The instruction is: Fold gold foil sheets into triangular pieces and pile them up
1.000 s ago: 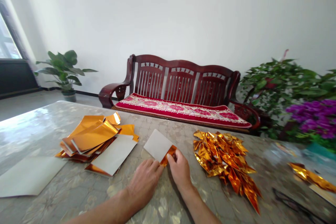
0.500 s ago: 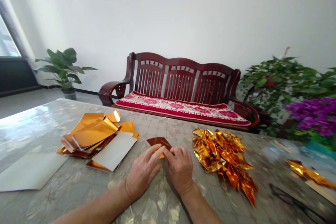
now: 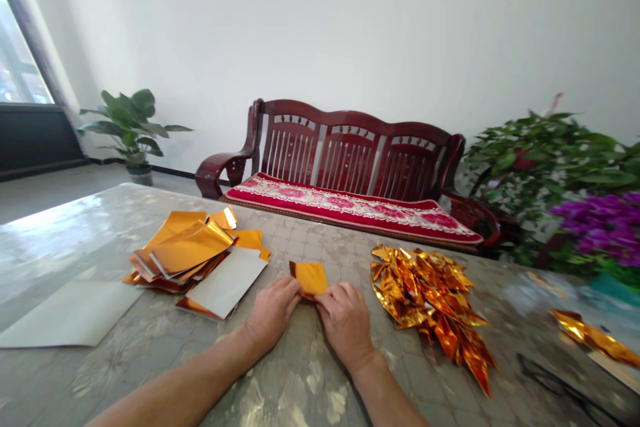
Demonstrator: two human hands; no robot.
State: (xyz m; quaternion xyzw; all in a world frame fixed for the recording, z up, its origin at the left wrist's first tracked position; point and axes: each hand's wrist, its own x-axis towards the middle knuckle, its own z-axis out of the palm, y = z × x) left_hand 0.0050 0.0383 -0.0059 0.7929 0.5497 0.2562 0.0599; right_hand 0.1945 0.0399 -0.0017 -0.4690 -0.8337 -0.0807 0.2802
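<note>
A small piece of gold foil paper [image 3: 311, 277] stands between my hands, its shiny face toward me and its near edge at my fingertips. My left hand [image 3: 275, 305] pinches its left near corner. My right hand [image 3: 346, 320] grips the right near corner with thumb and fingers. Left of my hands lies a loose stack of gold foil sheets [image 3: 187, 250], with a pale sheet back [image 3: 225, 281] facing up at its near side. On the right is a heap of folded gold foil pieces [image 3: 425, 300] with pointed ends.
A large pale sheet [image 3: 70, 312] lies at the table's left. Dark glasses [image 3: 555, 383], a gold foil strip [image 3: 595, 337] and clear plastic [image 3: 535, 290] are at the right. Beyond the patterned table [image 3: 295, 233] stands a wooden bench [image 3: 350, 153], with plants on both sides.
The foil paper has gone from a dark, angled shape under my fingers to a brighter squarish face. My hands have moved slightly apart to its near corners. The view has shifted a little left.
</note>
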